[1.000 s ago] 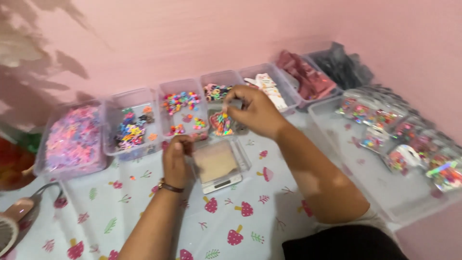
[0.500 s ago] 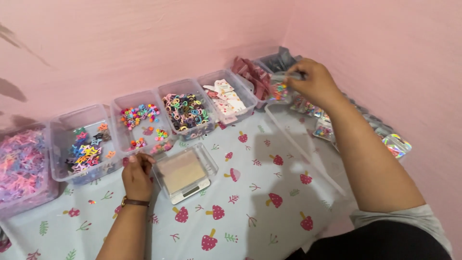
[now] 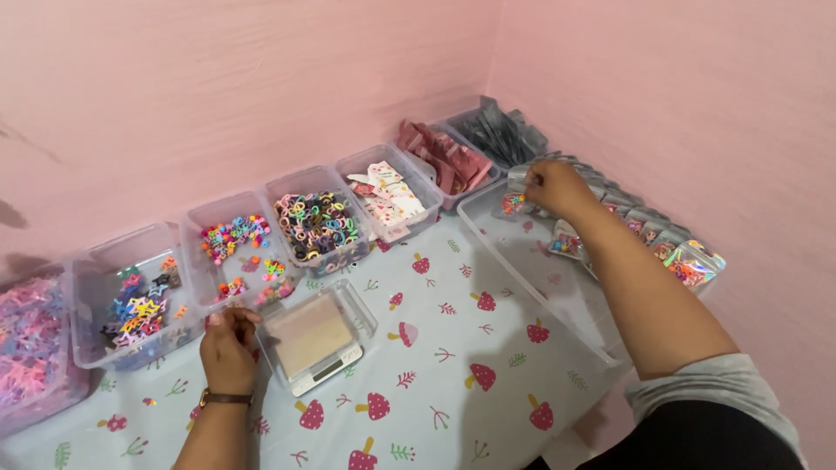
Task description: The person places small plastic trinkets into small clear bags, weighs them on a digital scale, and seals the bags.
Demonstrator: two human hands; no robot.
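Left hand point(image 3: 228, 350): rests curled on the mushroom-print cloth point(image 3: 435, 383), holding nothing that I can see, just beside the small scale point(image 3: 315, 344).
Scale: a clear tray sits on top.
Clear bins: one with colourful star clips point(image 3: 139, 305), next small bright clips point(image 3: 233, 237), then hair ties point(image 3: 318, 224), then printed cards point(image 3: 387, 196).
Right hand point(image 3: 549, 185): pinches a small filled packet point(image 3: 514, 202) over the long clear tray point(image 3: 522, 270).
Far corner: maroon pouches point(image 3: 444, 157), grey pouches point(image 3: 501, 132).

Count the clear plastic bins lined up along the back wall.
7 clear plastic bins: far left, star clips, beads, hair ties, cards, maroon packets, grey packets. More may lie off-frame left.
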